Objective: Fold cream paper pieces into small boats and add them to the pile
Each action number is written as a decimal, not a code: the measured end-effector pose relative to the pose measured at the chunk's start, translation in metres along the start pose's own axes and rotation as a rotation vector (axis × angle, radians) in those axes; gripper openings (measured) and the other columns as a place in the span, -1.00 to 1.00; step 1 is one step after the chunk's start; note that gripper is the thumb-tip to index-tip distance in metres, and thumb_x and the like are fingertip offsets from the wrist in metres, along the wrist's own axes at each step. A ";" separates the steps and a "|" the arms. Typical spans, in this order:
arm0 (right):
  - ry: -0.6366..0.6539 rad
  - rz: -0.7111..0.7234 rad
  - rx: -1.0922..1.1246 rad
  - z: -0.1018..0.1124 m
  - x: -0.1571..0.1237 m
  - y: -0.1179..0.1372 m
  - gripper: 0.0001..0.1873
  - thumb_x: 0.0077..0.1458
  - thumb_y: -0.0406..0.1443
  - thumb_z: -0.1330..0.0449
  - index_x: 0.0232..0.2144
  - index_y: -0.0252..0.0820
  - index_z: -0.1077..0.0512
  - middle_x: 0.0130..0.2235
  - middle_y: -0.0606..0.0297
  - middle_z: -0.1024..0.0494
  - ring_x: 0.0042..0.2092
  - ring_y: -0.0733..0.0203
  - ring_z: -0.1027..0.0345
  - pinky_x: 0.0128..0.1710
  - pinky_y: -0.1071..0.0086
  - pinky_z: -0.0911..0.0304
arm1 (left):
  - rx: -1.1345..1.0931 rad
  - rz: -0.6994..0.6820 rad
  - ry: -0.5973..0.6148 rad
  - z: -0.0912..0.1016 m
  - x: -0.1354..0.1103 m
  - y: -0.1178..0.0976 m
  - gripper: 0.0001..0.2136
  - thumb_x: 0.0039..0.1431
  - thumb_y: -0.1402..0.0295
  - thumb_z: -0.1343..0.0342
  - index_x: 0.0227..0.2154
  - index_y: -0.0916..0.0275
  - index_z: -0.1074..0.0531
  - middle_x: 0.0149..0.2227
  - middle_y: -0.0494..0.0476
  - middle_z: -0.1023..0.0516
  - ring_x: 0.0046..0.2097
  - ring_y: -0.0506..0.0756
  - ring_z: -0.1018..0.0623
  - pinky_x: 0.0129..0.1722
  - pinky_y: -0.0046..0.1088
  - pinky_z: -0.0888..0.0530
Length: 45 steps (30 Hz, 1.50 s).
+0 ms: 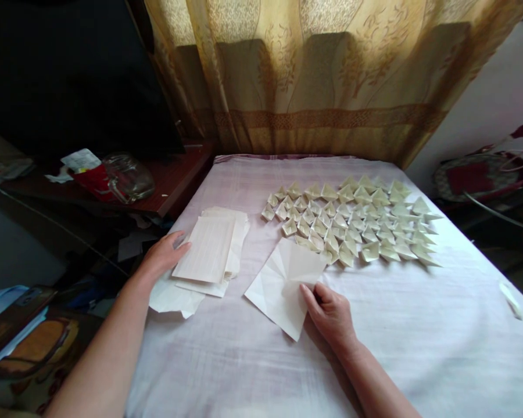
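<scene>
A creased square paper sheet lies flat on the white cloth-covered table. My right hand rests on the sheet's lower right edge, fingers curled and pinching that edge. My left hand lies open and flat at the left edge of a stack of blank paper sheets, fingertips touching the top sheet. Beyond the creased sheet, several small folded paper pieces are laid out in rows across the table's far half.
A patterned curtain hangs behind the table. A dark wooden side shelf at the left holds a glass jar and a red packet. Clutter fills the floor at the left. A small white scrap lies at the table's right edge.
</scene>
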State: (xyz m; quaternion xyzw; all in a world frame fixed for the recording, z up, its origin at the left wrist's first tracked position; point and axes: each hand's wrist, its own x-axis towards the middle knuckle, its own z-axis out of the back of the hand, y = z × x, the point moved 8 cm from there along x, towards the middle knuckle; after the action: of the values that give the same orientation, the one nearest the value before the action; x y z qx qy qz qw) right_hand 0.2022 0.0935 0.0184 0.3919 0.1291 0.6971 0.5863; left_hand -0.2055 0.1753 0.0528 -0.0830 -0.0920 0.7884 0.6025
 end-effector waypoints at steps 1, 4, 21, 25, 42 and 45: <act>0.003 0.001 0.001 0.000 0.000 0.001 -0.53 0.18 -0.09 -0.05 -0.69 -0.13 -0.12 -0.70 0.47 -0.14 -0.65 0.40 -0.02 -0.63 0.50 0.07 | 0.005 -0.018 -0.007 0.003 -0.003 -0.001 -0.59 0.17 0.27 -0.10 0.07 0.27 -0.44 0.08 0.27 -0.52 0.07 0.23 -0.53 0.07 -0.30 -0.43; 0.004 -0.026 0.025 0.000 0.000 0.001 -0.53 0.16 -0.09 -0.07 -0.70 -0.12 -0.11 -0.70 0.48 -0.11 -0.65 0.40 0.00 -0.63 0.50 0.08 | 0.012 -0.095 -0.064 0.010 -0.016 -0.015 -0.62 0.20 0.30 -0.06 0.06 0.25 -0.43 0.17 0.25 -0.44 0.19 0.24 -0.42 0.21 -0.23 -0.31; 0.065 -0.330 0.364 -0.017 -0.018 0.002 -0.51 0.17 0.03 -0.03 -0.61 -0.17 -0.34 -0.58 0.33 -0.42 -0.52 0.28 -0.24 -0.52 0.46 -0.14 | -0.102 -1.150 0.176 -0.090 -0.167 -0.188 -0.45 0.21 0.18 -0.17 0.23 0.17 -0.24 0.25 0.26 -0.35 0.28 0.25 -0.30 0.28 -0.04 -0.18; 0.041 -0.238 0.166 0.007 -0.022 0.003 -0.52 0.24 -0.04 0.00 -0.61 -0.15 -0.34 -0.63 0.35 -0.40 -0.58 0.30 -0.25 -0.51 0.45 -0.16 | -0.132 -1.115 0.118 -0.086 -0.170 -0.188 -0.65 0.31 0.30 -0.03 0.14 0.14 -0.36 0.17 0.19 -0.46 0.23 0.19 -0.37 0.24 -0.11 -0.27; 0.173 0.268 -0.028 0.028 -0.040 0.030 -0.78 0.15 -0.42 -0.04 -0.27 -0.15 -0.47 -0.32 0.22 -0.62 -0.17 0.12 -0.46 -0.12 0.29 -0.32 | -0.098 -1.099 0.182 -0.065 -0.175 -0.199 -0.68 0.16 0.34 -0.16 0.00 0.15 -0.44 0.09 0.18 -0.52 0.12 0.22 -0.48 0.16 -0.10 -0.30; 0.206 0.209 -0.044 0.033 -0.038 0.018 -0.78 0.19 -0.38 0.02 -0.34 -0.15 -0.43 -0.38 0.24 -0.59 -0.25 0.15 -0.46 -0.23 0.35 -0.28 | -0.160 -1.090 0.251 -0.060 -0.163 -0.192 -0.80 0.23 0.41 -0.05 -0.14 0.09 -0.52 -0.01 0.09 -0.60 0.07 0.17 -0.52 0.11 -0.18 -0.34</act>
State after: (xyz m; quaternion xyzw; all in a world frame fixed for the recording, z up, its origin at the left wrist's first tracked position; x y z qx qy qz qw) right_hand 0.2123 0.0443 0.0370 0.3167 0.1318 0.7936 0.5026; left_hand 0.0309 0.0696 0.0449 -0.1619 -0.1088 0.3377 0.9208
